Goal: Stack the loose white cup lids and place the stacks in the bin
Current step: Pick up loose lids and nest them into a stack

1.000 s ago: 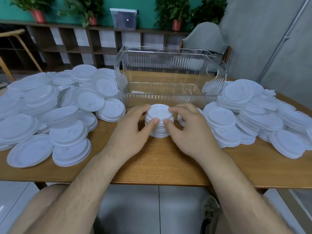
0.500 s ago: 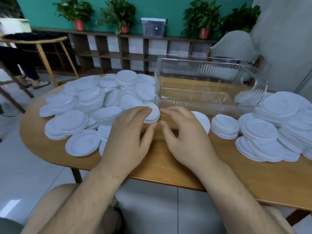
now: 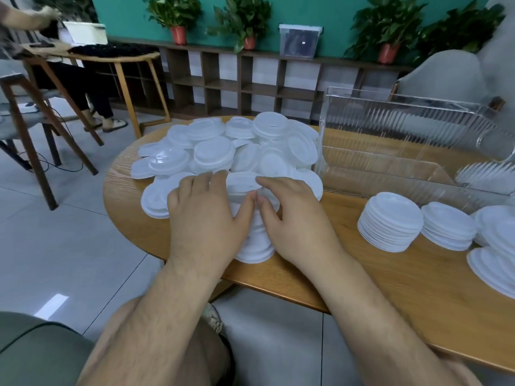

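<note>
Left hand (image 3: 206,215), right hand (image 3: 292,218) cupping lid stack (image 3: 255,246), near table edge (image 3: 139,232)

Beyond my left hand (image 3: 206,215) a teal wall (image 3: 125,18) backs a dark wooden shelf unit (image 3: 250,79) topped with potted plants (image 3: 175,15), grey floor tiles (image 3: 55,232) spread to its left, and a grey chair (image 3: 446,73) stands beyond my right hand (image 3: 295,218).

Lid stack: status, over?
Left hand and right hand grip lid stack on table. No lids seen in bin. Loose lids piled right behind stack.
</note>
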`<state>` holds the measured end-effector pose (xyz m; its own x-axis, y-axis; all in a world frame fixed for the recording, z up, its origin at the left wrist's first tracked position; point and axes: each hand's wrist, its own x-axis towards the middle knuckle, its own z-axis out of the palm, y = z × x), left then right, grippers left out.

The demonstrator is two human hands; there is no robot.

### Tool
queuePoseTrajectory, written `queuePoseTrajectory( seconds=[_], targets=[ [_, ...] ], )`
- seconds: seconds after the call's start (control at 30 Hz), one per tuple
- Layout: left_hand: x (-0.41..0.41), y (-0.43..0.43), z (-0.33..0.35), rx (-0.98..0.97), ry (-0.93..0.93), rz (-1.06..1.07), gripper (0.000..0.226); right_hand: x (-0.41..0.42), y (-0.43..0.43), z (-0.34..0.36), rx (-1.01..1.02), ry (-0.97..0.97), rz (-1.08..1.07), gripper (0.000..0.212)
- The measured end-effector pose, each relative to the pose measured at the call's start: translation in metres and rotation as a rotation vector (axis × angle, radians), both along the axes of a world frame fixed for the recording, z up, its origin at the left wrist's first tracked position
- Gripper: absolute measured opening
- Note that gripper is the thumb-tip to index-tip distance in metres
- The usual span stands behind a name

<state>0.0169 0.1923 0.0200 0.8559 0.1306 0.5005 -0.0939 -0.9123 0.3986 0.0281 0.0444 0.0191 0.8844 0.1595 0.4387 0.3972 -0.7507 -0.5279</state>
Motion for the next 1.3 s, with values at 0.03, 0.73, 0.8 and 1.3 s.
queuePoseTrajectory(
  seconds=[0.03, 0.73, 0.8, 1.3],
  targets=[
    [0.0, 0.001, 0.0, -0.024, 0.001, -0.004, 0.062, 0.002, 0.001, 0.0, 0.0, 0.001, -0.006, 0.037],
    [-0.003, -0.106, 0.013, -0.644, -0.014, -0.594, 0.073, -0.047, -0.122, 0.028, 0.337, -0.176, -0.173, 0.021],
    [-0.002, -0.122, 0.011, -0.597, -0.011, -0.628, 0.072, -0.053, -0.136, 0.026, 0.37, -0.16, -0.192, 0.025],
    [0.01, -0.174, -0.003, -0.444, 0.033, -0.701, 0.054, -0.052, -0.198, 0.0, 0.147, -0.033, -0.284, 0.038]
  ],
)
